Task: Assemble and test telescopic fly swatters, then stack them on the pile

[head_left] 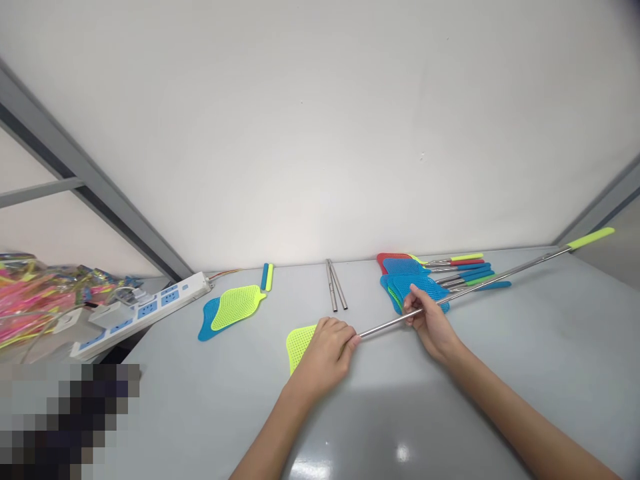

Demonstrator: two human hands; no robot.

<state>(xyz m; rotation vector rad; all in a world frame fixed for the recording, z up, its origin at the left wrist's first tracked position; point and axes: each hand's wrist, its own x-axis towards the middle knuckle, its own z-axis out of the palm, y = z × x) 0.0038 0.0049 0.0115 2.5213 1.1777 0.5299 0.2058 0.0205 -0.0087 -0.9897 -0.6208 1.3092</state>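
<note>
A fly swatter with a yellow-green mesh head [300, 343], a long metal rod and a yellow-green grip [591, 238] slants up to the right across the table. My left hand [327, 353] is closed where the head meets the rod and covers part of the mesh. Further along, my right hand [431, 323] pinches the metal rod [387, 325] between thumb and fingers. Behind my right hand lies a pile of fly swatters [407, 267] with blue, red and green heads and coloured grips.
Two metal rods [336, 287] lie by the wall. Left of them are blue and yellow-green grips [267, 277] and two loose swatter heads [235, 308]. A white power strip [150, 310] with plugs and colourful plastic-wrapped items [55, 293] occupy the far left.
</note>
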